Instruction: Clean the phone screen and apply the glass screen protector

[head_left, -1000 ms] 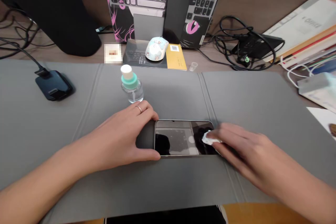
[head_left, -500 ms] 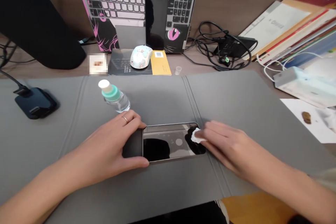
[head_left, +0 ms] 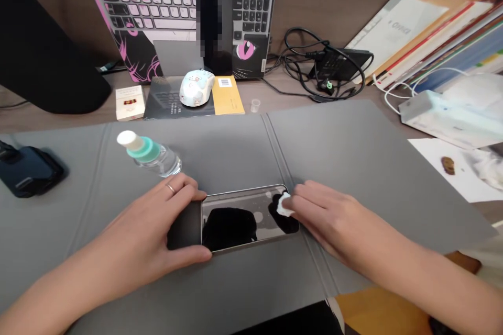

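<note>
A smartphone lies face up on a grey desk mat, its glossy screen full of reflections and a few small specks. My left hand grips its left end, thumb on the near edge and fingers on the far edge. A dark patch shows beneath that palm; I cannot tell what it is. My right hand pinches a small white tissue against the right end of the screen. Just beyond my left fingers stands a clear spray bottle with a mint collar and white top.
Behind the mat, a laptop leans upright with a dark phone before it. A mouse rests on a booklet. Cables and a black adapter lie right of it, near leaning books. A black device sits left.
The view has shifted, so most things appear a little further left. Both hands keep their hold, and the tissue stays near the phone's right end.
</note>
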{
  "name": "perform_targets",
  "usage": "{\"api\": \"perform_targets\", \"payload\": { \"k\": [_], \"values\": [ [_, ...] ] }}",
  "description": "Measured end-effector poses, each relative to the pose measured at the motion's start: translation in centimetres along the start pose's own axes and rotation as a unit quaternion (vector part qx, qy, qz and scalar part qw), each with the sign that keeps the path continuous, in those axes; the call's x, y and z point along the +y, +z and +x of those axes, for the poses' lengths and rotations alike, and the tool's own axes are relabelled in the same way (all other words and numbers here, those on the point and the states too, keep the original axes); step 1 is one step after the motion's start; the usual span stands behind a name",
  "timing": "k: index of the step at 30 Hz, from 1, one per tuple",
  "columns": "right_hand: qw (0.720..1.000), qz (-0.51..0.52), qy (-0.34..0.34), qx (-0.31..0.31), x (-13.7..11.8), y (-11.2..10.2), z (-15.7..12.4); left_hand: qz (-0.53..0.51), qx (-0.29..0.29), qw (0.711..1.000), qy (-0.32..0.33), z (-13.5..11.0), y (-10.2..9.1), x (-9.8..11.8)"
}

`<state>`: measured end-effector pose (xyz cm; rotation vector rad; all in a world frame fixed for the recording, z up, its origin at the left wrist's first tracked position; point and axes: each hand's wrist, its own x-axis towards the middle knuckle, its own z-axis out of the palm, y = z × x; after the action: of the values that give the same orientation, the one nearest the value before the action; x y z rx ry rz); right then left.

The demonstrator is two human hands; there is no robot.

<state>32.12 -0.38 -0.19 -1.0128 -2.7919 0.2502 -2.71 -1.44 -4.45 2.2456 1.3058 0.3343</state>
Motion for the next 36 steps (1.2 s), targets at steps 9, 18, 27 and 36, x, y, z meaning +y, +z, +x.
{"api": "perform_targets", "payload": {
  "k": [9,18,27,36],
  "values": [
    [0.998,0.017,0.02,-0.064,-0.3,-1.2,2.1,-0.017,0.008,1.0,-0.005,0.1,-0.1,0.2],
    [0.993,-0.029,0.039,-0.109,-0.1,-1.4,5.6,-0.005,0.006,1.0,0.013,0.1,0.1,-0.2],
    [0.997,-0.001,0.043,-0.06,-0.2,-1.4,2.1,-0.011,0.002,1.0,0.019,0.6,-0.3,0.2],
    [0.996,0.017,0.067,-0.047,-0.3,-0.5,3.1,-0.012,0.001,1.0,0.023,0.8,-0.3,0.1]
  ]
}}
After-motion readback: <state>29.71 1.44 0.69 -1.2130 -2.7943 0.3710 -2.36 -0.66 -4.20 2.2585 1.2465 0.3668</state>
